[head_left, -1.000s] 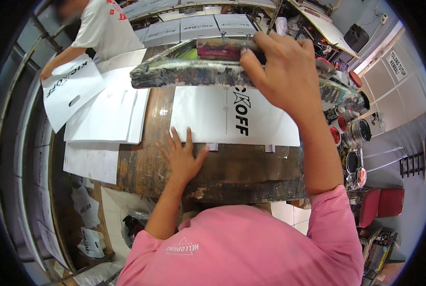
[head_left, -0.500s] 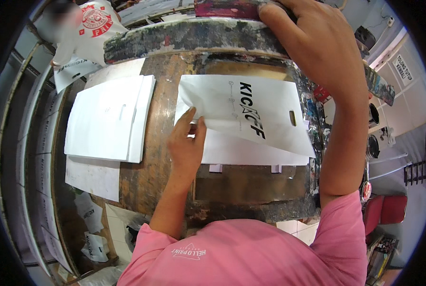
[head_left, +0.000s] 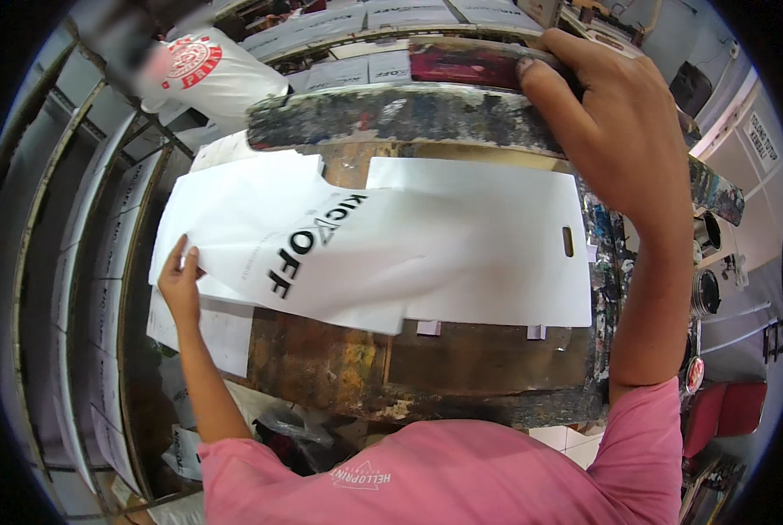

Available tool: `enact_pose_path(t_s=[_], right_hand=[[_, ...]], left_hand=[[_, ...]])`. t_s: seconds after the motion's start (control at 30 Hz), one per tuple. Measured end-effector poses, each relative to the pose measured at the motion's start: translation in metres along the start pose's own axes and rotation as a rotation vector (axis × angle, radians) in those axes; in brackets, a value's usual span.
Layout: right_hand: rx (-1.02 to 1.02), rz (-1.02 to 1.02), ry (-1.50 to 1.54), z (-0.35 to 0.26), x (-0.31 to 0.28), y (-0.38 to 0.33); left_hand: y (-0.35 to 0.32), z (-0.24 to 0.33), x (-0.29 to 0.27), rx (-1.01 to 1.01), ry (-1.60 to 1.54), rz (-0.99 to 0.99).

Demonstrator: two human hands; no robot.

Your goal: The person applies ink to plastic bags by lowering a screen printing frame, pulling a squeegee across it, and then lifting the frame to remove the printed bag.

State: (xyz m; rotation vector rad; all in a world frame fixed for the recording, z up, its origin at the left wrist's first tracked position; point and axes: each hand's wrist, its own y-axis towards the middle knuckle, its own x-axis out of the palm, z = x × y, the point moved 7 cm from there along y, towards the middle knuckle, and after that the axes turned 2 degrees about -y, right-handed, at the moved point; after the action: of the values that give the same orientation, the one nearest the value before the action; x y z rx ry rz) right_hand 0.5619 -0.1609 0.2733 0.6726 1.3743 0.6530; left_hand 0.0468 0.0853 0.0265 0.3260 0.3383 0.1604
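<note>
My left hand (head_left: pixel 181 278) pinches the outer edge of a thin white bag with black print (head_left: pixel 273 254). This bag slants leftward over a stack of white bags (head_left: pixel 225 184), and its free end overlaps a blank white bag (head_left: pixel 496 254) with a slot handle hole. The blank one lies flat on the stained printing board (head_left: pixel 470 363). At the upper right, my right hand (head_left: pixel 614 122) is closed around the end of a maroon-stained bar, probably a squeegee (head_left: pixel 466 68). Just below that stretches a paint-crusted frame bar (head_left: pixel 382 118), raised above the board. My right fingertips are partly hidden.
Tall racks (head_left: pixel 76 289) with printed bags stand on the left. Beyond the table are more racks of bags (head_left: pixel 409 13) and a person in a white shirt (head_left: pixel 221 74). Open paint cans (head_left: pixel 705 293) and a red chair (head_left: pixel 733 407) are on the right.
My left hand has carried the printed bag leftward off the board onto the stack, uncovering the blank bag. My right hand stays on the bar, and the view has shifted.
</note>
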Motion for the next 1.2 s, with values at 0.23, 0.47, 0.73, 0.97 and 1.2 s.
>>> enact_pose_path(t_s=[0.23, 0.47, 0.73, 0.97, 1.2], right_hand=[[0.108, -0.042, 0.088, -0.003, 0.0, -0.009], [0.133, -0.051, 0.005, -0.008, -0.002, -0.014], [0.205, -0.195, 0.025, -0.029, 0.003, -0.056], [0.052, -0.686, 0.215, -0.06, 0.065, -0.228], [0.198, -0.764, 0.295, -0.087, 0.108, -0.311]], left_hand=[[0.11, -0.123, -0.094, -0.177, 0.087, -0.083], [0.121, -0.081, -0.044, 0.053, 1.007, 0.264], [-0.205, 0.143, 0.179, -0.113, -0.87, -0.9], [-0.309, 0.092, 0.166, -0.918, -1.121, -0.549], [-0.344, -0.004, 0.179, -1.069, -0.917, -0.565]])
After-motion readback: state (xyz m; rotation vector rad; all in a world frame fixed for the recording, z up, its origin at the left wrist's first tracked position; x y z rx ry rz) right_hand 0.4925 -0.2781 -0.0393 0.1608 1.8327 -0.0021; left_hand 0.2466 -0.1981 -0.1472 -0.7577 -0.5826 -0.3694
